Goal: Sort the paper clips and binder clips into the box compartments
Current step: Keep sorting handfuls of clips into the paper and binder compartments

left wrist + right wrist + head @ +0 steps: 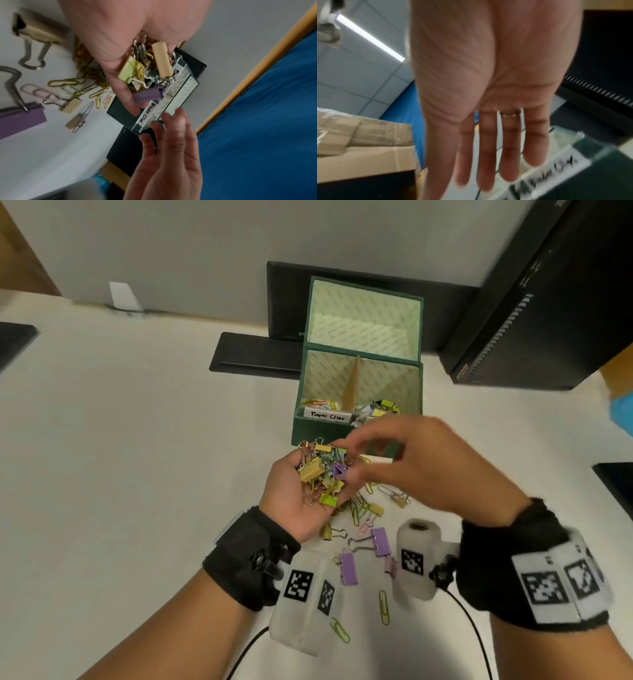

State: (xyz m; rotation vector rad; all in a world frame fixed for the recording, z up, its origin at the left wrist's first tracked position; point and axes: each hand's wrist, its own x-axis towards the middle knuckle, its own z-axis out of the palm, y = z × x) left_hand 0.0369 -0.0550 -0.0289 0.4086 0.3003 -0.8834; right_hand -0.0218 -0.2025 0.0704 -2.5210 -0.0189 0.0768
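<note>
My left hand (291,501) is turned palm up in front of the green box (329,431). Its curled fingers hold a pile of binder clips and paper clips (322,470); in the left wrist view that pile (150,70) includes a purple binder clip (147,96). Beside the pile my right hand (363,460) hovers with straight fingers (510,155) and holds nothing. A divider (352,385) splits the box: paper clips (318,405) lie left, binder clips (383,407) right. More clips are scattered on the table, among them purple binder clips (349,568).
The box lid (363,313) stands open behind the compartments. A black computer tower (534,302) is at the back right, a flat black panel (253,354) left of the box. Loose paper clips (384,607) lie near my wrists. Cardboard boxes (364,142) show in the right wrist view.
</note>
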